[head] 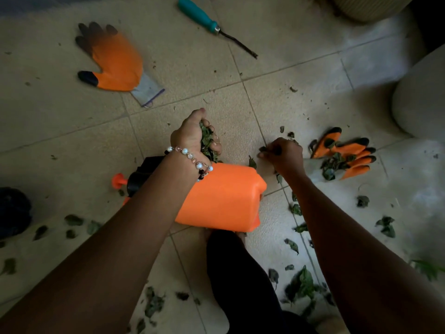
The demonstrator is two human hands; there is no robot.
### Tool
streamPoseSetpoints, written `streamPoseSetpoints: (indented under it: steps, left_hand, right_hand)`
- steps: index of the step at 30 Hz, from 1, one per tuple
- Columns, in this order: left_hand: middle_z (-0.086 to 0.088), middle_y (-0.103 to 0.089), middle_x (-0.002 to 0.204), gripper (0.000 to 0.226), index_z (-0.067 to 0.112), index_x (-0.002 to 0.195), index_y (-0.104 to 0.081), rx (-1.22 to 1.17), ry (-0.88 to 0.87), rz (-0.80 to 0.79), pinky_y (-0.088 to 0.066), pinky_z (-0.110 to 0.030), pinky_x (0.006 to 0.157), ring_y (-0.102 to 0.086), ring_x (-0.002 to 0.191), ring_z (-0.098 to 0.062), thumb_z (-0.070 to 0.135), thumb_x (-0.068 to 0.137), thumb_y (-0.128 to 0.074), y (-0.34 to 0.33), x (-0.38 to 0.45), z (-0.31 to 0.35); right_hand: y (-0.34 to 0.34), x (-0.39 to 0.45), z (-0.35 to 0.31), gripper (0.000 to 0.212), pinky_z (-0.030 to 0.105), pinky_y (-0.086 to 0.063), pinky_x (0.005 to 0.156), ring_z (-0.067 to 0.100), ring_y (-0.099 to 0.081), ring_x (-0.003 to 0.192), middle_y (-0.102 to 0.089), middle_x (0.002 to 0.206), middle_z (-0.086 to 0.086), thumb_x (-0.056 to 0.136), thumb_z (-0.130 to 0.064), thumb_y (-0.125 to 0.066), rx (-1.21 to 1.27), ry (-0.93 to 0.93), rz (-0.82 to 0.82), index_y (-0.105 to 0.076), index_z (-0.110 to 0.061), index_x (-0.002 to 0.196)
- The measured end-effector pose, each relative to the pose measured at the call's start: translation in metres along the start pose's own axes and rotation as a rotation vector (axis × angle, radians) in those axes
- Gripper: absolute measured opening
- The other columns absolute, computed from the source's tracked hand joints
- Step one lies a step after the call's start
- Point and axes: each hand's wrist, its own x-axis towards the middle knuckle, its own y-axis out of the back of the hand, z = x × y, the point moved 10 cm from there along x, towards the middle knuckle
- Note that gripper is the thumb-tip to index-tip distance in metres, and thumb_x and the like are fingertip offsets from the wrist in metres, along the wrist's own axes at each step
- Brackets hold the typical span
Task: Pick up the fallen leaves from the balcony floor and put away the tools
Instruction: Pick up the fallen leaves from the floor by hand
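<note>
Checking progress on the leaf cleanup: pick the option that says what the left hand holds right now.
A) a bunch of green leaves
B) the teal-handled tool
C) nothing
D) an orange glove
A: the left hand grips a bunch of green leaves, above the orange sprayer bottle lying on its side.

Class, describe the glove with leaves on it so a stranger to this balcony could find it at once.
Start at the big orange sprayer bottle lying on the tiled floor and look past the right hand. The leaf-covered glove lies there, fingers bunched. Unlike the flat glove far left, it carries a clump of green leaves.
</note>
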Motion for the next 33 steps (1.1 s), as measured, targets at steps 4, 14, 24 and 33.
streamPoseSetpoints:
  steps: [4, 14, 24, 33]
  left_hand:
    - [0.002, -0.044, 0.044, 0.041, 0.016, 0.057, -0.042, 0.011, 0.029, 0.029, -0.027, -0.010, 0.037, -0.038, 0.030, -0.010, 0.028, 0.092, -0.059, 0.001, -0.012, -0.006]
    - [0.003, -0.043, 0.041, 0.042, 0.017, 0.061, -0.038, -0.089, 0.005, -0.014, -0.027, -0.011, 0.032, -0.039, 0.029, -0.010, 0.033, 0.097, -0.053, -0.062, -0.158, 0.020]
    - [-0.001, -0.047, 0.044, 0.043, 0.016, 0.060, -0.042, -0.064, -0.179, -0.163, -0.035, -0.016, 0.035, -0.041, 0.031, -0.015, 0.038, 0.094, -0.057, -0.155, -0.491, 0.042]
    - [-0.005, -0.060, 0.050, 0.041, 0.015, 0.045, -0.062, 0.252, -0.470, -0.138, -0.047, -0.030, 0.057, -0.054, 0.048, -0.022, 0.039, 0.076, -0.075, -0.139, -0.712, -0.010]
  right_hand:
    - [-0.011, -0.005, -0.002, 0.024, 0.031, -0.051, 0.061, 0.021, -0.059, 0.071, -0.063, 0.079, 0.010, 0.085, -0.025, -0.073, -0.042, -0.107, -0.199, -0.067, -0.002, 0.087]
    - [0.110, -0.147, -0.142, 0.044, 0.032, -0.056, 0.085, 0.031, -0.068, 0.093, -0.067, 0.100, 0.023, 0.092, -0.006, -0.037, 1.989, -0.397, -0.263, -0.060, -0.006, 0.054]
    - [0.361, -0.359, -0.285, 0.031, 0.047, -0.034, 0.112, 0.035, -0.053, 0.120, -0.063, 0.115, 0.022, 0.070, 0.007, -0.040, 2.308, -0.147, -0.019, -0.060, 0.002, 0.094]
    - [0.498, -0.563, -0.276, 0.037, 0.034, -0.050, 0.093, 0.027, -0.065, 0.092, -0.071, 0.090, 0.015, 0.086, 0.003, -0.034, 2.120, -0.155, 0.213, -0.063, 0.008, 0.109]
